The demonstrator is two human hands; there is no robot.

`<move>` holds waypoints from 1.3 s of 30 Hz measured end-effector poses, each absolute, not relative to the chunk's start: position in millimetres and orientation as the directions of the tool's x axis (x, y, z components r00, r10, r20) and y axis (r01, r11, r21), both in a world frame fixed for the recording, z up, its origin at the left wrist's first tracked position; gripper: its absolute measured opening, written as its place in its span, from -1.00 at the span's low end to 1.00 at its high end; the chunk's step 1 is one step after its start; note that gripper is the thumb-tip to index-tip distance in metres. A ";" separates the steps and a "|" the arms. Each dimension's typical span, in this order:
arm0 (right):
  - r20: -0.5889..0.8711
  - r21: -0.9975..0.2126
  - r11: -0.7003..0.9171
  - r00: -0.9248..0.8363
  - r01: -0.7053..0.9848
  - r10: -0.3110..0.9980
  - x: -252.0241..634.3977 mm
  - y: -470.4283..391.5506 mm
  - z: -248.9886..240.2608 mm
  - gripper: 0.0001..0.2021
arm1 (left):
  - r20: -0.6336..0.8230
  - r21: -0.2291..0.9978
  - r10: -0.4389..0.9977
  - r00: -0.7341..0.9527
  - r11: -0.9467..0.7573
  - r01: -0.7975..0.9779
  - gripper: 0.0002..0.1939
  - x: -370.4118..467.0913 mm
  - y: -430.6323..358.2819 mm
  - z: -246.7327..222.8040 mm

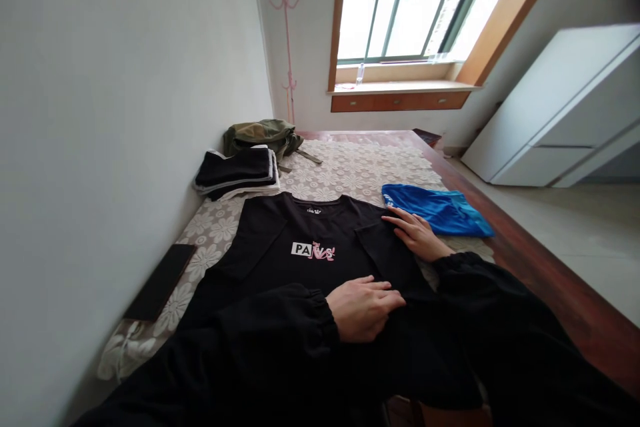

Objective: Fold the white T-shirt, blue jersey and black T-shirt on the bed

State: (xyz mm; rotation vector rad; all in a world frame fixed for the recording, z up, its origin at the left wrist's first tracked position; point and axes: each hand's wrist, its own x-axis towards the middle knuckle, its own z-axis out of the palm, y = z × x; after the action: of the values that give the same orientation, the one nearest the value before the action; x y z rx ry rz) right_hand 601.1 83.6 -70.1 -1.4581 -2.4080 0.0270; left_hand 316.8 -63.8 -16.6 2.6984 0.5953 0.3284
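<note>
A black T-shirt (320, 230) with a white and pink "PAWS" print lies spread on the table, its sleeves folded inward over the front. My left hand (363, 308) rests on the shirt's front below the print, fingers stretched toward the right side. Up near the right shoulder, my right hand (417, 233) lies with fingers extended on the folded sleeve. Neither hand grips anything that I can see. Just beyond my right hand is a folded blue garment (437, 210). My dark sleeves cover much of the shirt's lower part.
A lace tablecloth (355, 167) covers the reddish wooden table (545, 293). Folded black cloth with grey edging (235, 170) and an olive backpack (260, 133) sit at the far left. A dark flat object (160, 282) lies by the left wall. A white fridge (560, 107) stands right.
</note>
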 end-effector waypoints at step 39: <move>0.272 -0.289 0.587 -0.523 0.757 0.808 289.4 95.4 -34.8 -0.78 | 0.281 0.556 0.946 -0.162 -0.022 0.831 -0.79 7.5 -99.8 -34.3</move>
State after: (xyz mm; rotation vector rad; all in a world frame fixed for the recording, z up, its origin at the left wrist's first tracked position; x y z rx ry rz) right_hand 289.4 95.4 -34.8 -1.2630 -2.4435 0.1886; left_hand 7.5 -99.8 -34.3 1.9044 2.0603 0.9427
